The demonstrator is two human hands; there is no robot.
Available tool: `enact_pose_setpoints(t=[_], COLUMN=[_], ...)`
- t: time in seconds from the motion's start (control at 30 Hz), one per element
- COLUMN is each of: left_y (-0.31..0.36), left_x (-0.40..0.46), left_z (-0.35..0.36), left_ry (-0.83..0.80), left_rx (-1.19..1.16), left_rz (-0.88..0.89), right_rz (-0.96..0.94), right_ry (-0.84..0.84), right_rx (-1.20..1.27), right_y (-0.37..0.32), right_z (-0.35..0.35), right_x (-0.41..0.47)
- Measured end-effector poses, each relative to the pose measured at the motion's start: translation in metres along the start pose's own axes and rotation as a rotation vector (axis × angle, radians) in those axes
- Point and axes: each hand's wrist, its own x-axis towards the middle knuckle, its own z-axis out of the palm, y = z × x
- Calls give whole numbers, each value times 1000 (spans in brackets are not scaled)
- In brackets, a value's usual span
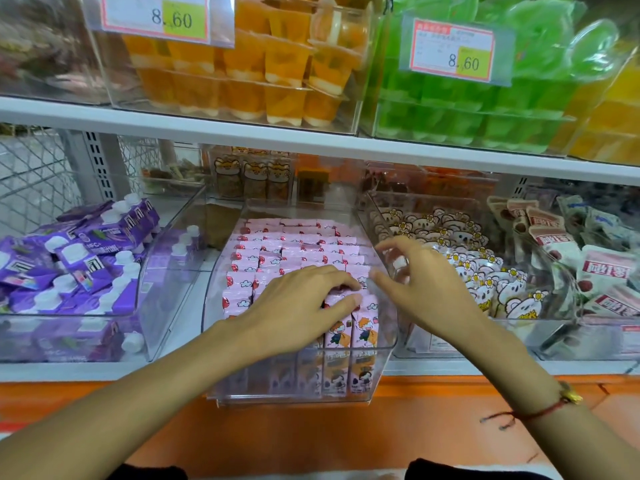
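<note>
A clear plastic bin on the lower shelf holds rows of pink snack packets, standing upright. My left hand lies over the front rows, its fingers curled round the tops of a few packets near the bin's right side. My right hand hovers just right of it, above the bin's right wall, with fingers spread and relaxed, holding nothing. A red string bracelet is on my right wrist.
Left bin holds purple pouches with white caps. Right bins hold bear-print packets and white-and-red packets. Above, the white shelf carries bins of orange jelly cups and green jelly cups, with price tags.
</note>
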Motion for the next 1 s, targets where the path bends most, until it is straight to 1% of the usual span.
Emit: enact_pose_setpoints(t=[0.1, 0.17, 0.27, 0.33, 0.4, 0.43, 0.47, 0.53, 0.67, 0.73, 0.8, 0.83, 0.87, 0.93, 1.0], left_y=[2, 3, 3, 4, 5, 6, 7, 9, 20, 25, 28, 28, 28, 27, 26], left_x=[9, 21, 43, 54, 60, 60, 59, 56, 44, 34, 23, 17, 13, 5, -2], left_z=[-2, -4, -10, -15, -18, -18, -18, -16, -22, -28, -33, -35, -36, -36, -34], left_ry=[-14, -82, -208, -272, -296, -275, -223, -41, 354, 532, 669, 714, 742, 755, 738], left_rx=[-59, -72, -183, -213, -185, -171, -165, -206, -568, -674, -725, -745, -775, -836, -897], left_rz=[-75, -133, -208, -243, -254, -253, -249, -237, -172, -132, -111, -115, -131, -168, -206], right_rz=[83, 83, 74, 81, 87, 90, 93, 97, 100, 81, 46, 28, 16, 7, -8], right_ry=[-81, -108, -121, -117, -106, -101, -98, -96, -49, 25, 120, 145, 132, 25, -78], right_rx=[155, 189, 255, 289, 305, 309, 311, 314, 291, 278, 350, 424, 498, 590, 626], right_y=[6, 8, 8, 8, 8, 8, 8, 8, 6, 2, -5, -10, -16, -26, -34], right_z=[-8, -11, -10, -8, -7, -6, -5, -5, -8, -10, -12, -12, -12, -10, -5], right_x=[-10, -15, -20, -22, -23, -23, -23, -22, -19, -18, -16, -16, -16, -16, -16])
